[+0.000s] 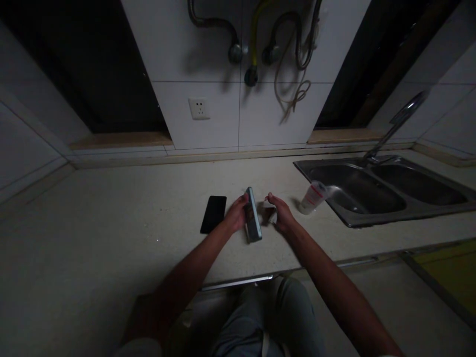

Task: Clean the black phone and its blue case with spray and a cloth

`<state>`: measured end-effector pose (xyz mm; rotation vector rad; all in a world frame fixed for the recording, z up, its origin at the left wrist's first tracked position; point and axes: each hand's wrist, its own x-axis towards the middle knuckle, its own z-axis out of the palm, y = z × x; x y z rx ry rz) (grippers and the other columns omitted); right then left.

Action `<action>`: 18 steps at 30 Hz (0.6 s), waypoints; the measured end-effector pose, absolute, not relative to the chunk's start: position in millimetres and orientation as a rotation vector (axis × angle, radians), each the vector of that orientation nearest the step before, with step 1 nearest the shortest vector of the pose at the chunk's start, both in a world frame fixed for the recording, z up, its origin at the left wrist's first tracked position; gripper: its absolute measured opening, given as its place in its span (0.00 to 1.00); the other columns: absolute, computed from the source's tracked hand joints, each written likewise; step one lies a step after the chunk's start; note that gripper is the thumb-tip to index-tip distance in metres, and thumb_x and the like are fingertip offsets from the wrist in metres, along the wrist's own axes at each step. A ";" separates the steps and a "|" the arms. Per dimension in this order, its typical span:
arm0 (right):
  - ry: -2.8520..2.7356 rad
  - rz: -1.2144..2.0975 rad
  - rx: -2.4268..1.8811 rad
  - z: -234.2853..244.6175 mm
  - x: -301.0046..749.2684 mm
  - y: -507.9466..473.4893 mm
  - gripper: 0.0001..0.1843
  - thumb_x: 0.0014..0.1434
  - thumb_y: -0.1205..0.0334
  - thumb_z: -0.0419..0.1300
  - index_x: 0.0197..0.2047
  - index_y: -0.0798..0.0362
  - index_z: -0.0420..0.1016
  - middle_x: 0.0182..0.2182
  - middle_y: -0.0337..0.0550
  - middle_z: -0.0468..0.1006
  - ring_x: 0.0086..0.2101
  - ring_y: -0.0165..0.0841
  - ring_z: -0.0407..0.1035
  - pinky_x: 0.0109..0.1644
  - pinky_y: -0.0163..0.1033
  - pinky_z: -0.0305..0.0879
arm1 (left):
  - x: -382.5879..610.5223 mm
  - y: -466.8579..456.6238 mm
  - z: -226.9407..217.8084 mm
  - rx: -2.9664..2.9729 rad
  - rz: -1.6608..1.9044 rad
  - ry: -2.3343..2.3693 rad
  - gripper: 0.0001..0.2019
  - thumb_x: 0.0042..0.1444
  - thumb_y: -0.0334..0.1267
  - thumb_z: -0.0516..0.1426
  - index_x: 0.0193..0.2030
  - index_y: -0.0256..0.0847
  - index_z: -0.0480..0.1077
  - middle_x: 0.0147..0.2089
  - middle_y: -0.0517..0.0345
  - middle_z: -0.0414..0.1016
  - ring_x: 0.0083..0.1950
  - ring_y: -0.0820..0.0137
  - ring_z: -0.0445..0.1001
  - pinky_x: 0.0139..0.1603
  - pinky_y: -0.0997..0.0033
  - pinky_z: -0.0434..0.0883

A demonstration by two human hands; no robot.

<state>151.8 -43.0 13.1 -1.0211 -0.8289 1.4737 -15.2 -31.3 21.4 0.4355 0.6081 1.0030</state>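
My left hand (235,215) clasps a tilted phone (253,216); my right hand (283,214) loosely pinches a pale scrap (274,216) (dim, unclear).

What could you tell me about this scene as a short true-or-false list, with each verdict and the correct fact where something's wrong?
1. The left hand holds a phone-like device. True.
2. The flat black slab lies to the right of both hands. False: the black slab lies to the left of both, on the counter.
3. A cup with red markings is between the right hand and the sink. True.
4. The sink has a single basin. False: the sink has two basins.
5. A socket is set in the wall above the counter. True.
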 end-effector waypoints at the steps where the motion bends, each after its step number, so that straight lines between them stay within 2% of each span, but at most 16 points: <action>1: -0.853 1.492 -1.041 15.1 151.7 -44.8 0.29 0.47 0.33 0.68 0.32 0.52 0.71 0.18 0.33 0.70 0.17 0.27 0.61 0.20 0.32 0.57 | -15.4 -31.1 20.5 0.488 1.028 0.629 0.18 0.48 0.42 0.70 0.41 0.39 0.71 0.26 0.62 0.72 0.24 0.74 0.70 0.26 0.75 0.67; 4: -1.023 1.528 -1.038 17.9 149.4 -50.1 0.32 0.46 0.30 0.67 0.35 0.54 0.76 0.25 0.39 0.78 0.23 0.31 0.70 0.25 0.34 0.65 | -16.7 -28.4 16.1 0.583 1.103 0.711 0.17 0.43 0.37 0.72 0.36 0.39 0.70 0.26 0.62 0.73 0.24 0.73 0.72 0.28 0.74 0.68; 7: -1.223 1.510 -0.993 15.5 144.4 -54.5 0.26 0.44 0.41 0.73 0.37 0.54 0.79 0.32 0.40 0.82 0.31 0.33 0.75 0.36 0.36 0.71 | -17.5 -24.8 11.8 0.568 1.172 0.734 0.17 0.39 0.34 0.72 0.31 0.39 0.68 0.24 0.64 0.72 0.24 0.73 0.71 0.27 0.74 0.68; 10: -1.304 1.523 -0.955 11.5 139.8 -57.0 0.23 0.49 0.47 0.72 0.41 0.54 0.80 0.34 0.41 0.83 0.34 0.34 0.75 0.41 0.38 0.71 | -17.6 -23.8 11.1 0.498 1.146 0.677 0.13 0.43 0.33 0.69 0.32 0.38 0.71 0.26 0.61 0.75 0.25 0.72 0.74 0.28 0.75 0.70; 12: -1.309 1.509 -0.931 9.2 137.4 -57.3 0.22 0.51 0.48 0.70 0.42 0.55 0.80 0.35 0.42 0.83 0.35 0.34 0.75 0.41 0.37 0.71 | -17.1 -24.9 12.8 0.436 1.030 0.613 0.10 0.50 0.36 0.66 0.38 0.37 0.74 0.29 0.57 0.78 0.28 0.68 0.77 0.32 0.70 0.73; 15: -1.227 1.402 -0.981 5.1 134.2 -54.8 0.21 0.49 0.47 0.71 0.40 0.54 0.79 0.32 0.40 0.82 0.32 0.33 0.74 0.36 0.36 0.70 | -16.0 -27.2 15.9 0.381 0.871 0.512 0.16 0.59 0.42 0.59 0.47 0.32 0.76 0.35 0.47 0.81 0.37 0.60 0.81 0.42 0.60 0.76; 18: -1.038 1.218 -1.098 1.6 134.4 -48.5 0.23 0.49 0.45 0.70 0.41 0.52 0.76 0.27 0.38 0.79 0.26 0.32 0.71 0.30 0.36 0.67 | -15.4 -27.7 16.9 0.358 0.867 0.463 0.17 0.62 0.44 0.56 0.48 0.32 0.76 0.39 0.43 0.82 0.42 0.57 0.82 0.50 0.55 0.75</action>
